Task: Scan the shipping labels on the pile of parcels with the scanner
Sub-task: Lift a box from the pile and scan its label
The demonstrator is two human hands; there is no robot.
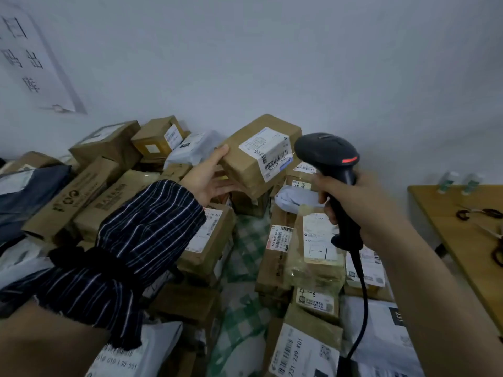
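While the left hand [209, 178] clasps a small cardboard parcel [245, 170], thumb on its upper near edge and fingers underneath, the right hand [353, 202] is wrapped tight around the handle of the black scanner [328, 152]. A dark sleeve [130, 240] with thin pale stripes, gathered at the cuff, covers the left forearm; the right forearm is bare. The parcel is a brown box, glossy with clear tape, held tilted above the heap. A white shipping label [268, 152] printed with barcodes folds over its top face and one edge. The scanner's rounded matte head sits just beside the labelled end of the box, with a red strip glowing on its side. A black cable [363, 292] runs down from the base of the handle.

Below both hands lies the pile of parcels [275, 257]: taped cardboard boxes of many sizes, most bearing white labels, some marked by hand. Soft grey plastic mailers [196, 148] and white ones are wedged among them. A green-and-white checked cloth [245, 254] shows in the gap between the boxes. At the right stands a wooden table [462, 240] with scissors [479, 213] and two small bottles [449, 182] on it. The pile backs onto a plain pale wall [245, 63], where a paper sign [32, 58] with large characters hangs at the left.
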